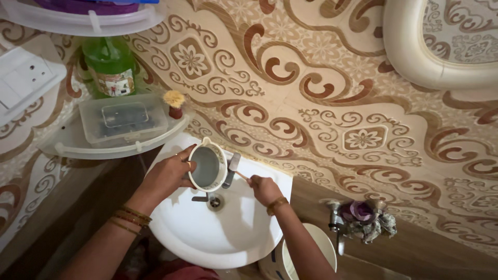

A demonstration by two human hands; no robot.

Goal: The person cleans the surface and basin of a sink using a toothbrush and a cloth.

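My left hand [167, 175] holds a cream plastic mug [207, 167] tilted on its side over the white round washbasin [192, 233], its open mouth turned toward me. My right hand [264, 189] is closed around a thin wooden stick-like handle [242, 176] whose tip reaches toward the mug. Just behind the mug stands the metal tap [231, 169], and below it lies the basin's drain [215, 201]. Both wrists carry bangles.
A corner shelf [104, 150] at the left carries a clear lidded box [123, 119], a green bottle [111, 65] and a small brush [174, 103]. A wall tap [336, 223] with cloth scraps sits at the right, a cream bucket [311, 254] below, a mirror [441, 41] above.
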